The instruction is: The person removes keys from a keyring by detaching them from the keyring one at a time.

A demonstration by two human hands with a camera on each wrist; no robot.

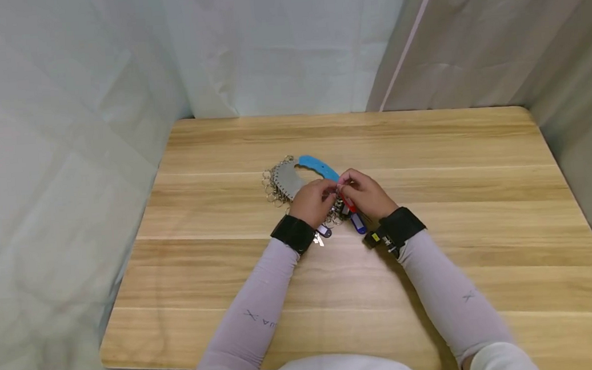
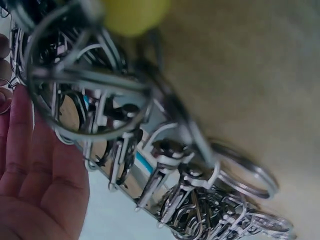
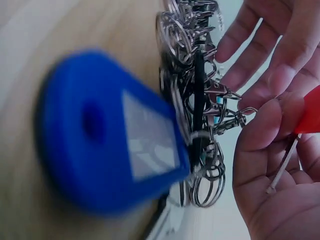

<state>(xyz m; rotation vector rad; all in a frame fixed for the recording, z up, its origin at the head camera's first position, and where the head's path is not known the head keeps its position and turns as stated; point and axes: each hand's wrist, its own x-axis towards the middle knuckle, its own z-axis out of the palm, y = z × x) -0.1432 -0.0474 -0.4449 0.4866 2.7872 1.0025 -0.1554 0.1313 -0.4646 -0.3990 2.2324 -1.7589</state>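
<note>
Both hands meet over the plate (image 1: 289, 180), and it's close work! The left hand (image 1: 310, 203) has its thumb and finger brought together, pinching at a clip (image 3: 231, 121), its other fingers reaching along the row. Opposite, the right hand (image 1: 370, 196) grips the red tag (image 1: 349, 203) between curled fingers, a thin metal strip (image 3: 285, 162) lying across that palm. The 2 sets of fingertips are all but touching.

The plate sits near the middle of the bench (image 1: 205, 283), partly behind the left hand, its blue handle (image 1: 317, 165) arching toward the right hand. Rings (image 1: 271, 192) fringe its curved edge. Just below the hands, 1 blue tag (image 3: 112, 137) fills the right wrist view, while 1 dark tag (image 1: 325, 230) and the keys (image 1: 319, 239) lie by the left wrist. Up top in the left wrist view, a yellow blur (image 2: 135, 15).
</note>
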